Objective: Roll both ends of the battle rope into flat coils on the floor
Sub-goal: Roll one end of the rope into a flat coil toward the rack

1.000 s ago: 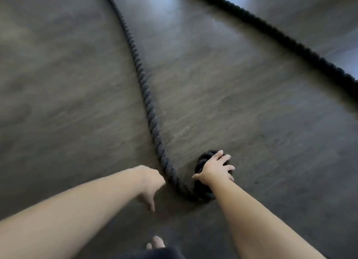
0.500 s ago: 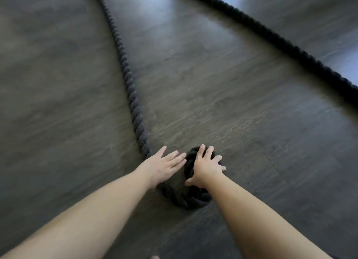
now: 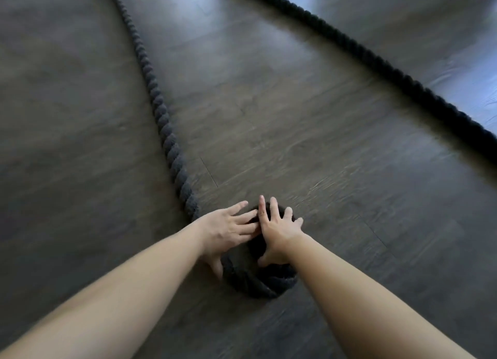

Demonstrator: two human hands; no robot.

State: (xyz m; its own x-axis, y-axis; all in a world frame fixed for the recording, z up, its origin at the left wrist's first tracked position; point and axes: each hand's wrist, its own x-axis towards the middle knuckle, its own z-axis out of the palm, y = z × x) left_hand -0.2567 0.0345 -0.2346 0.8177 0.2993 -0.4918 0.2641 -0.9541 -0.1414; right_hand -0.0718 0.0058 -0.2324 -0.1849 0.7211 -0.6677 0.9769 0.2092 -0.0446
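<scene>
Black rope is curled into a small coil [image 3: 258,280] on the floor, right in front of the person, and both hands are now on it. A second ago the left hand [image 3: 228,231] hung in the air beside the rope with its fingers curled down; now it lies flat, fingers spread, on the left side of the coil, with the thumb down by the outer loop. The right hand [image 3: 277,232] was already on the coil, and it is there now too, fingers wide apart, pressing down on the top. Neither hand pinches anything. I think this means the person is about to turn the coil with two flat hands so more rope winds round it. The coil is only a loop or so, so this end has just begun. From the left side of the coil the rope [image 3: 161,116] runs away in a long line over the grey wood floor [image 3: 309,143], loose and ready to be wound in. Far off on the right lies the other part of the rope [image 3: 376,60], not coiled at all. Nothing lies in the path of either part.
</scene>
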